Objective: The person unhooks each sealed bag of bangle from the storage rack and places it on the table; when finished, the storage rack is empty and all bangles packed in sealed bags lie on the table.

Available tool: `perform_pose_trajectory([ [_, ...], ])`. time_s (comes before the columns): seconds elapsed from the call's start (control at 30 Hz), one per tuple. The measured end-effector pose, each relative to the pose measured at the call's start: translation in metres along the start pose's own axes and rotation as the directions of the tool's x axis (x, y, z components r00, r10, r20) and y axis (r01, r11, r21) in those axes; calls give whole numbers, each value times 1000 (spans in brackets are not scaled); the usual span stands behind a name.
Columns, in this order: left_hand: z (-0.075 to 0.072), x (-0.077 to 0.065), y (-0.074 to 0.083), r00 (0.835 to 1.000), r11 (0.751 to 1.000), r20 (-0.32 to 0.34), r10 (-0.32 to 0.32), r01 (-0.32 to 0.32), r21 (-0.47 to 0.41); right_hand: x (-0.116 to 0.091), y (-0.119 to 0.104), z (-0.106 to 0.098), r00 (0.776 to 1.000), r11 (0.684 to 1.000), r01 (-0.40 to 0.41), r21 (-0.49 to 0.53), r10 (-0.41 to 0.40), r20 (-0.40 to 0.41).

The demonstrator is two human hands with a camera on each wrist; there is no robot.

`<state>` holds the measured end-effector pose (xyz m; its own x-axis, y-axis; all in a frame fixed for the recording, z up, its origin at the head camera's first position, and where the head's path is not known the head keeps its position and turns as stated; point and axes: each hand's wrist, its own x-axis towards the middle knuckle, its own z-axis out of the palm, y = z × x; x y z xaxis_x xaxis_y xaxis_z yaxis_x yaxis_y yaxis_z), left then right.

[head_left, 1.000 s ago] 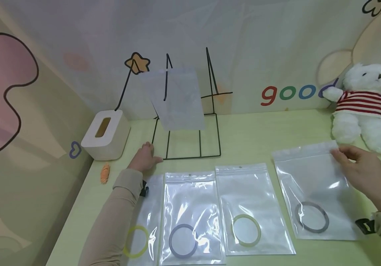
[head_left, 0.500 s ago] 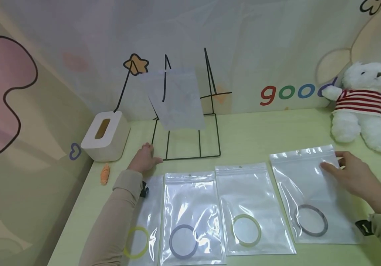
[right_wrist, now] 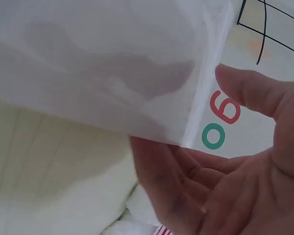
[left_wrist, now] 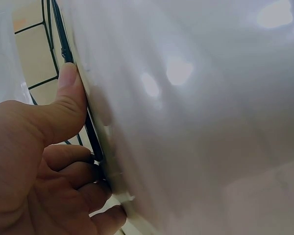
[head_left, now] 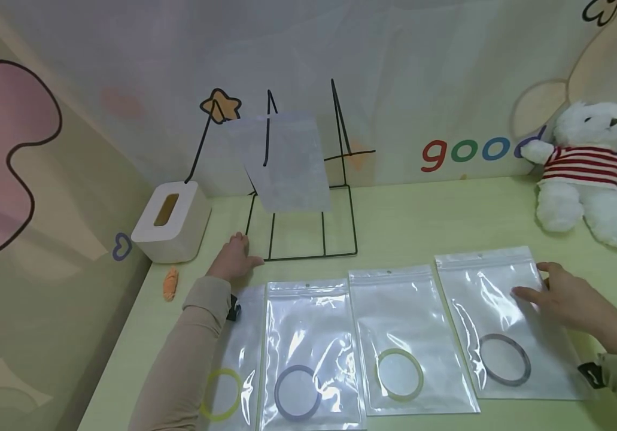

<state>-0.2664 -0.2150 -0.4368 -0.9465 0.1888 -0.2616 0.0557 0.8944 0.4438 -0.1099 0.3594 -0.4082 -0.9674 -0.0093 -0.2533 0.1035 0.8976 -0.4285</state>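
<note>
A clear zip bag with a purplish-brown ring (head_left: 504, 359) inside lies flat on the table at the right in the head view. My right hand (head_left: 583, 305) is at this bag's (head_left: 464, 299) upper right edge. Its thumb stands apart from the fingers, some of which pass behind the bag's edge in the right wrist view. At the centre back stands a black wire rack (head_left: 310, 257), a translucent bag (head_left: 292, 173) hanging from one hook. My left hand (head_left: 233, 257) grips the rack's front left corner, the thumb lying along the rod (left_wrist: 91, 132) in the left wrist view.
Three more zip bags with rings lie in a row: one yellow ring (head_left: 222, 394), partly under my left arm, one greyish-purple ring (head_left: 297, 392) and one yellow-green ring (head_left: 400, 375). A white tissue box (head_left: 173, 224), a small orange object (head_left: 170, 284) and a white teddy bear (head_left: 588, 173) are nearby.
The right-hand bag has come down flat onto the table, its top edge lowering toward me. My right hand has loosened its pinch and moved nearer. My left hand has stayed on the rack.
</note>
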Motion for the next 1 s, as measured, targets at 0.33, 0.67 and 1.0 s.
perform_pose_trajectory([
  [0.33,0,1,-2,1000,1000,-12,1,-1,-14,-6,4,9,999,996,13,-89,-10,36],
  [0.67,1,0,-1,1000,1000,-4,-6,6,-9,-9,5,14,999,992,15,-123,-9,48],
  [1.0,0,-1,0,1000,1000,-16,-8,8,-11,-17,2,15,998,993,42,-112,-36,54],
])
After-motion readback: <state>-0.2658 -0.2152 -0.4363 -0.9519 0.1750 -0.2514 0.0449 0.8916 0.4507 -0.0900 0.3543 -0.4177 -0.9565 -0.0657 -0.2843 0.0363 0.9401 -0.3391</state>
